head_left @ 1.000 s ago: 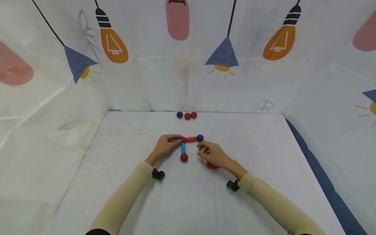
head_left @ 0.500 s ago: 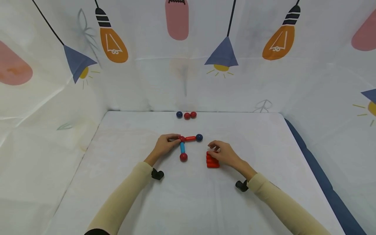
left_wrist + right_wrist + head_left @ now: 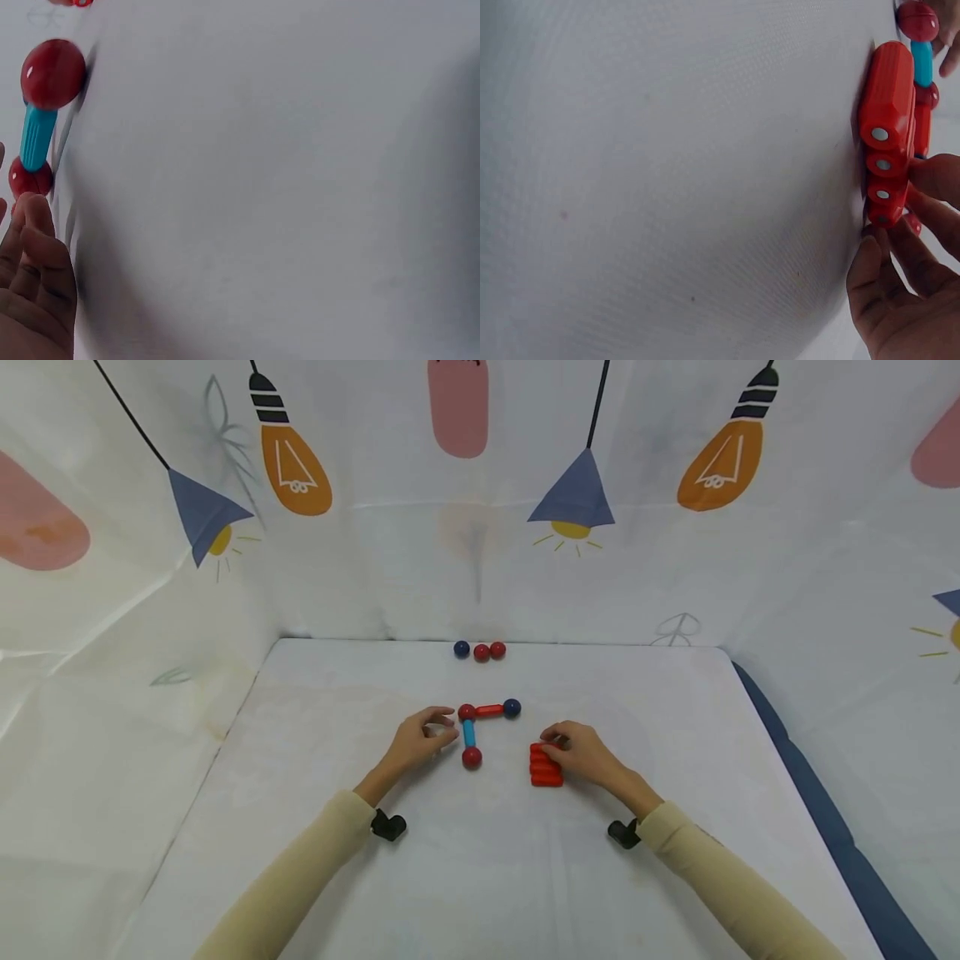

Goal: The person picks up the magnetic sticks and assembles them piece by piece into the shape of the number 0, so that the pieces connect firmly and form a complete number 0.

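On white table (image 3: 675,718), pinches red rods (image 3: 546,772) with right hand (image 3: 592,758); holds left hand (image 3: 415,743) relaxed, empty, near blue rod (image 3: 469,733). Probably light, stiff, slick rods: best gripped mid-length.

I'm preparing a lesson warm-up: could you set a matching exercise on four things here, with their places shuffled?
1. Light-blue rod
2. Red rod stack
3. Single red rod
4. Loose blue ball

A. Touched by the right hand
B. Near the table's far edge
C. Between two red balls
D. Between a red ball and a joined blue ball

Pairs: 1-C, 2-A, 3-D, 4-B
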Demonstrator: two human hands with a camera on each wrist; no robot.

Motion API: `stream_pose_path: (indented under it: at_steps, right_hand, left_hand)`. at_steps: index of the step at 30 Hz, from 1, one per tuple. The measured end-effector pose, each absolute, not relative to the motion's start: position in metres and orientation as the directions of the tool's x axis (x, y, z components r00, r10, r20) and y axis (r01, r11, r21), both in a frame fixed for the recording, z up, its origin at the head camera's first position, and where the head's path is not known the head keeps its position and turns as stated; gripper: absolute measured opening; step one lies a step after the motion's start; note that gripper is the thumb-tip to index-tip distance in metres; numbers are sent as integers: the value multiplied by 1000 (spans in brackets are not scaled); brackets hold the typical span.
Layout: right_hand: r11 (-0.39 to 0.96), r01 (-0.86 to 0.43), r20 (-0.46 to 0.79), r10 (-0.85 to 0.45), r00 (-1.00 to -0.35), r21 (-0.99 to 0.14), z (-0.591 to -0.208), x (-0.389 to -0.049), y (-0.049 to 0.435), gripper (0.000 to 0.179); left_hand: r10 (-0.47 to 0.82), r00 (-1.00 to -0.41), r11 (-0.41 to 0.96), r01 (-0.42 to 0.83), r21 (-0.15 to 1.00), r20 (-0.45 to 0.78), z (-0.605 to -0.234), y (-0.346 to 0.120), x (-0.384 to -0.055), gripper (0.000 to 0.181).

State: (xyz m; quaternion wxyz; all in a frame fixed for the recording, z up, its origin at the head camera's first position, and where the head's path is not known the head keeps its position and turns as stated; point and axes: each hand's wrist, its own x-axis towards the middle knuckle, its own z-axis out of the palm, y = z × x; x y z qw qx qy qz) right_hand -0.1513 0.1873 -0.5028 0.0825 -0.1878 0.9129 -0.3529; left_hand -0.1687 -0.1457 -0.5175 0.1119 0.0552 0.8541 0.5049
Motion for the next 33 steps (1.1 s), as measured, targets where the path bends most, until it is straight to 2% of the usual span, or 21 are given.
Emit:
stream_pose_path:
  at_steps: [6, 13, 23, 33]
  right_hand:
    - [695, -293, -51, -429, -902, -656, -499, -157, 190, 19]
    - [725, -281, -105, -438, -893, -629, -498, -162, 195, 17]
    - [728, -294, -104, -448, -888, -619, -496, -163, 197, 17]
    - [729, -192, -146, -374, -916, -657, -491, -161, 197, 20]
  left_hand:
    - [301, -950, 509, 85, 857, -84, -519, -145, -155, 49]
    - [347, -936, 548, 160, 821, -49, -523, -140, -151, 44]
    - [385, -923, 517, 186, 835, -33, -523, -136, -152, 27]
    - [357, -933, 533, 167, 829, -41, -521, -132, -152, 32]
